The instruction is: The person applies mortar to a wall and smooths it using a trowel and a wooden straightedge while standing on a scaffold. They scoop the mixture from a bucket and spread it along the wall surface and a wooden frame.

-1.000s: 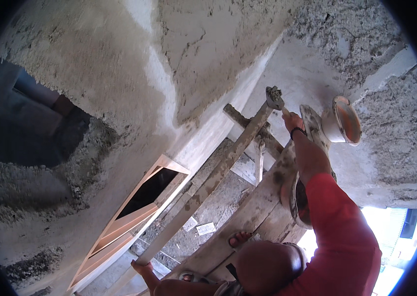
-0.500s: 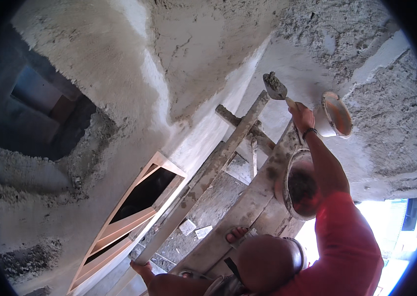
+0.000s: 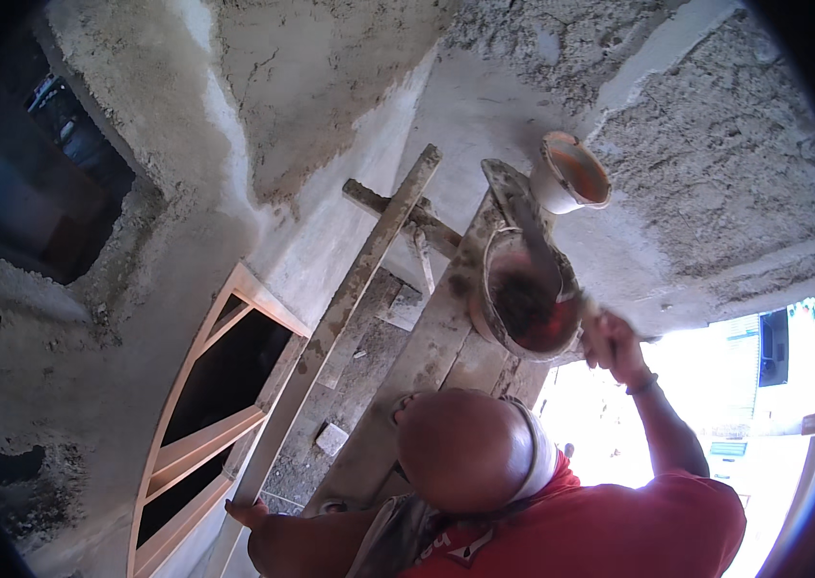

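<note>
My left hand (image 3: 246,512) grips the lower end of a long wooden straightedge (image 3: 355,279), which slants up and away to the right. At the right, my right hand (image 3: 612,345) is closed round the pale handle of a trowel (image 3: 590,316). Motion smears the trowel, and its blade cannot be made out clearly near the mortar bucket. That bucket (image 3: 482,313) stands on the planks beside my right hand, with dark wet mortar (image 3: 525,301) inside.
Behind the mortar bucket is a white bucket (image 3: 554,191) with an orange inside. Plank scaffolding (image 3: 427,332) runs beneath me. A wooden window frame (image 3: 197,462) lies at the left, and rough and smooth plastered wall (image 3: 330,96) spreads ahead. A crosspiece (image 3: 364,197) meets the straightedge.
My right hand has drawn the mortar-loaded trowel back from near the straightedge's far end to the mortar bucket's near side. My left hand keeps its grip. The view has shifted.
</note>
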Demonstrator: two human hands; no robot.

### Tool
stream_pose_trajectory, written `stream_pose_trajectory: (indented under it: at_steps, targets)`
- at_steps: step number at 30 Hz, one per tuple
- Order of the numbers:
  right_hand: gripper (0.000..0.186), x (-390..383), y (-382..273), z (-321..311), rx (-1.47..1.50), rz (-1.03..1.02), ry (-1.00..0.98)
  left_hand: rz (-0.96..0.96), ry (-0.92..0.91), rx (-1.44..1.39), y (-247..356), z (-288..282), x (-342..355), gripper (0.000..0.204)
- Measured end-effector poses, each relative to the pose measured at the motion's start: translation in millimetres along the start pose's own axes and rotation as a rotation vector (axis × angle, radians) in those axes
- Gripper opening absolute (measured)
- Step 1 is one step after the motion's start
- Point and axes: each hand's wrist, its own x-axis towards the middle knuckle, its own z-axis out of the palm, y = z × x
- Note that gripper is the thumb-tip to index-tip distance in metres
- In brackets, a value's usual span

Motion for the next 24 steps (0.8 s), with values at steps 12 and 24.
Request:
stream_pose_trajectory:
  at_steps: [12, 24]
  targets:
    - [0.036, -10, 18, 16, -0.712, 0.096, 0.073, 0.197, -0.064, 0.003, -11, 15, -18, 0.056]
    - [0.047, 48, 9, 168, -0.275, -0.133, -0.432, 0.317, -0.246, -0.068, -15, 21, -44, 0.058]
